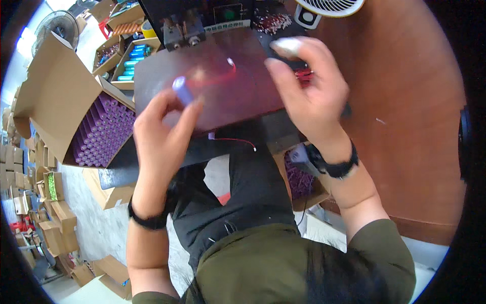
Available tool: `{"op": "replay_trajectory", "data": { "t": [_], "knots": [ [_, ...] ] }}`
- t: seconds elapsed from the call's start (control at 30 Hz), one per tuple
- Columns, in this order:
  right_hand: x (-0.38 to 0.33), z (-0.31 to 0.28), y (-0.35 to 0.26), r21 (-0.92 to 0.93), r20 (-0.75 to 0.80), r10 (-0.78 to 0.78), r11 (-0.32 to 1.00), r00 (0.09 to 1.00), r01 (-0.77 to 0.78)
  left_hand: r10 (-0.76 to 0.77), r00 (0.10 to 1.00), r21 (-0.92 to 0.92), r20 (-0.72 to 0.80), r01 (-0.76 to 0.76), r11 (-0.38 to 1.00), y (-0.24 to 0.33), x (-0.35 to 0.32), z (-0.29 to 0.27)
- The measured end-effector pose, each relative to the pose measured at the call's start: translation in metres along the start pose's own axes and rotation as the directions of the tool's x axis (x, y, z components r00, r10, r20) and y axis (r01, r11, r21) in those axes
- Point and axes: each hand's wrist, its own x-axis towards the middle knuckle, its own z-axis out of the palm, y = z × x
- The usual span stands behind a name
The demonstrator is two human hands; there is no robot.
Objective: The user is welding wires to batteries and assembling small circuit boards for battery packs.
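My left hand [161, 124] pinches a purple cylindrical battery cell [183, 91] between thumb and fingers, over the dark work plate [243, 99]. From near the cell a blurred red wire runs right to a small white connector [231, 62]. My right hand [316, 88] is raised over the plate's right edge, thumb and index finger apart, with a white cover [287, 46] on one fingertip. Red wires [304, 76] show behind this hand; whether its curled fingers touch them is hidden. Another purple cell [211, 136] with a thin red lead lies at the near edge.
A carton packed with purple cells [104, 129] stands at left. Behind it, a box holds blue-green cells [132, 63]. A black machine with a metal head [185, 38] rises beyond the plate. A white fan [329, 6] is far right. An open box of purple pieces [298, 177] sits below.
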Motion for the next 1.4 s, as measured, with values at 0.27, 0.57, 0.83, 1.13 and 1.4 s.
{"op": "replay_trajectory", "data": {
  "t": [0.27,0.57,0.83,1.13,1.4],
  "knots": [
    [-0.133,-0.021,0.009,-0.182,0.591,0.437,0.891,0.677,-0.417,-0.240,0.909,-0.057,0.340,0.275,0.960,-0.065,-0.090,0.017],
    [-0.142,-0.011,-0.003,-0.124,0.477,0.377,0.923,0.794,-0.364,-0.103,0.986,0.524,0.129,0.020,0.851,-0.107,-0.030,0.084],
    [-0.166,-0.052,-0.009,-0.127,0.475,0.460,0.880,0.750,-0.459,-0.054,0.979,0.735,0.199,-0.112,0.668,-0.087,-0.029,0.093],
    [-0.203,-0.035,-0.055,0.132,0.582,0.559,0.651,0.590,-0.747,-0.465,0.874,-0.406,0.144,0.480,0.777,-0.034,-0.118,0.016],
    [-0.154,0.044,-0.135,0.495,0.795,0.443,-0.077,0.415,-0.866,-0.380,0.913,-0.302,-0.152,0.323,0.897,-0.050,-0.162,-0.018]
  ]
}}
